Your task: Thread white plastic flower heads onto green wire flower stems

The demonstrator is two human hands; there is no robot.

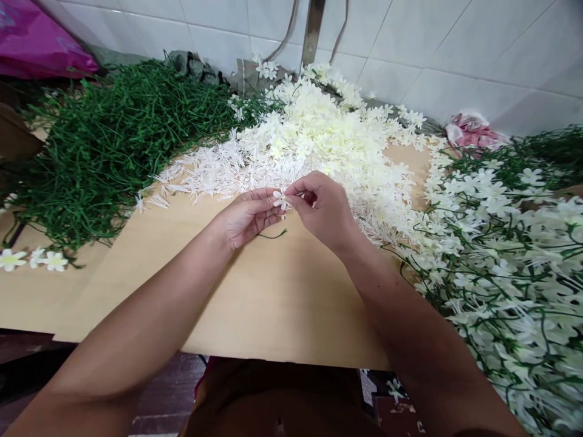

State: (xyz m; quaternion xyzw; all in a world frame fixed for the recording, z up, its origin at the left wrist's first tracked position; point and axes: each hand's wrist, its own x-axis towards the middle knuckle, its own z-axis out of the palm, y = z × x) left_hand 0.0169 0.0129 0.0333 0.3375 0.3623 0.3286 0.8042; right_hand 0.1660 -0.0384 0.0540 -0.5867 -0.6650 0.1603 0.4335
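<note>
A small white flower [280, 199] is pinched between both hands above the middle of the wooden table [282, 303]. My left hand [252, 215] holds it from the left, with the fingers closed round it and a green stem [273, 235] showing just below. From the right, my right hand [319, 209] grips the flower's edge between thumb and forefinger. Behind the hands lie a heap of loose pale flowers [314, 127] and a spread of thin white pieces [218, 167].
Green stems [113, 133] are heaped at the left, near a pink bag [40, 42]. Flowers on green stems [514, 267] pile up at the right. A red and white cloth [473, 130] lies by the tiled wall [410, 48]. A few flowers [54, 261] rest at the far left.
</note>
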